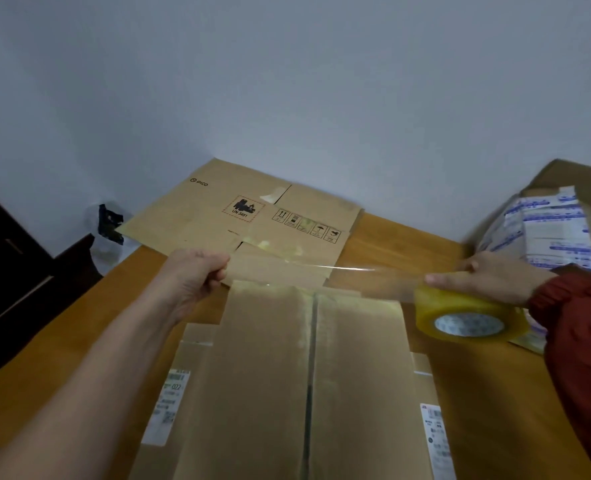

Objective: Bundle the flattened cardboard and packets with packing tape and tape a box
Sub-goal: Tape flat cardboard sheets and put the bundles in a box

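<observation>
A closed brown cardboard box (pixel 308 375) stands in front of me, its two top flaps meeting in a centre seam. My left hand (pixel 197 275) pinches the free end of a clear tape strip (pixel 322 271) stretched across the box's far edge. My right hand (pixel 488 277), in a red sleeve, holds the yellowish packing tape roll (pixel 469 315) at the box's far right corner. Flattened cardboard (pixel 249 216) with printed symbols lies behind the box.
The wooden table (pixel 495 393) carries a stack of white and blue packets (pixel 550 233) at the far right, beside an open box flap. Dark furniture (pixel 13 271) and a plastic bag (pixel 108 230) stand at the left. A pale wall rises behind.
</observation>
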